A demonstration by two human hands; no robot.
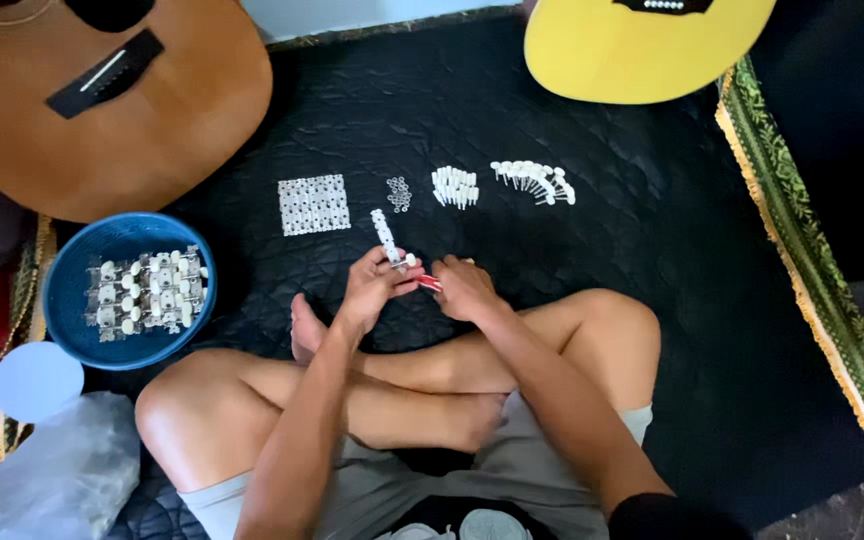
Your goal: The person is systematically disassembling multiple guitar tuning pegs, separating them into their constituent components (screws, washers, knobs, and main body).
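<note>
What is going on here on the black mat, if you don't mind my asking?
A person sits cross-legged on a black mat. The left hand holds a strip of guitar tuning machines, and the right hand holds a red-handled tool against it. A blue bowl holds more tuners; small white parts lie ahead in rows.
</note>
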